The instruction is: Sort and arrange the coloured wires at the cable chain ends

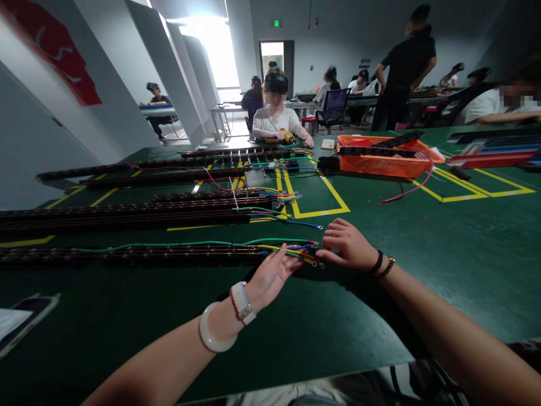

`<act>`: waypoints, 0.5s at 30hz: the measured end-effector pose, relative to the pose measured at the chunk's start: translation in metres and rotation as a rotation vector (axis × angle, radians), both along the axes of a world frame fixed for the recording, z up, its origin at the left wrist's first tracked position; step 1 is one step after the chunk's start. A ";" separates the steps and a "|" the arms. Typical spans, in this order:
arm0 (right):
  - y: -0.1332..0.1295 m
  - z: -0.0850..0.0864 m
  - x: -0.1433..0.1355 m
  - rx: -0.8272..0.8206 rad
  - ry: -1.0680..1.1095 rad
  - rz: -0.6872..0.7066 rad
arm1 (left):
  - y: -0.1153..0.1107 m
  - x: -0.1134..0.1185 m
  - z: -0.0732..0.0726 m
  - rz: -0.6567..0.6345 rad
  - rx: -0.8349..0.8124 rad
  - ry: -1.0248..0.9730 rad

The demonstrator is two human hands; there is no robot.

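A long dark cable bundle (169, 255) lies across the green table, with yellow, green, blue and red wires at its right end. Ring terminals (313, 263) tip these wires. My left hand (273, 274) is under and beside the coloured wires, palm turned up, fingers stretched out against them. At the wire tips is my right hand (346, 246), its fingers curled; whether it pinches a terminal is too small to tell. Behind this bundle, more dark bundles (127, 217) lie parallel, one with a blue wire (302, 223) ending in a ring terminal.
An orange basket (380, 165) with dark parts stands at the back right, a red wire (406, 194) hanging from it. Across the table (422, 242) a person (276, 118) holds a yellow tool (287, 136). A phone-like device (31, 321) lies at the left edge. Others work behind.
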State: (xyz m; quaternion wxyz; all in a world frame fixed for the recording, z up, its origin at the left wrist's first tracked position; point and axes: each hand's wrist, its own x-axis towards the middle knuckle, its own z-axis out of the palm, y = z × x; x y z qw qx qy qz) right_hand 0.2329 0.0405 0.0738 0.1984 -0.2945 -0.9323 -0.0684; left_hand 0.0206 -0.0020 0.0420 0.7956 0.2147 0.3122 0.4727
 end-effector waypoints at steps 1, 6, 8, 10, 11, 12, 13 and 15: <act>-0.002 0.002 0.000 0.033 -0.058 0.107 | 0.000 0.000 0.000 0.004 -0.007 0.000; -0.007 -0.003 -0.005 0.137 -0.189 0.273 | 0.000 0.001 -0.001 0.025 -0.001 -0.008; -0.007 -0.006 -0.007 0.146 -0.179 0.267 | 0.000 0.001 -0.001 0.027 0.002 -0.002; -0.007 -0.007 -0.007 0.137 -0.131 0.252 | -0.001 0.001 0.000 0.021 0.008 0.000; -0.006 -0.007 -0.006 0.129 -0.097 0.241 | -0.001 0.001 0.001 0.014 0.014 0.000; -0.006 -0.006 -0.006 0.123 -0.058 0.223 | -0.001 0.001 0.002 0.005 0.023 0.000; -0.005 -0.006 -0.005 0.119 -0.018 0.193 | -0.002 0.001 0.003 -0.006 0.035 0.001; -0.003 -0.006 -0.003 0.112 0.056 0.095 | -0.002 0.001 0.003 -0.023 0.059 0.006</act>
